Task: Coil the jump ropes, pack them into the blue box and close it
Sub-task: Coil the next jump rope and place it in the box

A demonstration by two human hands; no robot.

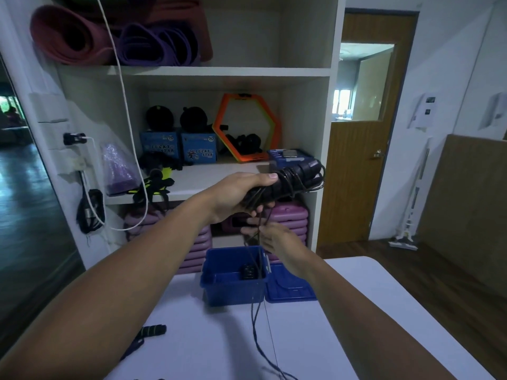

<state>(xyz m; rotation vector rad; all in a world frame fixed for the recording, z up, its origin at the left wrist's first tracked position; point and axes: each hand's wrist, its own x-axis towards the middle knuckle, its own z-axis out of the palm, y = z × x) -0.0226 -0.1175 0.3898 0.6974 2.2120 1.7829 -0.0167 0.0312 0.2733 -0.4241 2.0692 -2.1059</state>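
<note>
My left hand [241,194] is raised above the table and grips the black handles of a jump rope [297,178], with cord wound around them in several turns. Just below it, my right hand [274,238] pinches the loose cord, which hangs down past the box to the table [258,333]. The open blue box [233,292] stands on the white table under my hands, with a dark coiled rope [248,271] inside. Its blue lid [290,287] lies flat beside it on the right. Another rope handle [152,331], black with yellow stripes, rests on the table at the left.
A white shelf unit [219,71] stands behind the table with rolled mats, blue cartons, an orange hexagon ring and purple steps. A white cord [129,127] hangs at its left side. A wooden door [362,171] is at the right.
</note>
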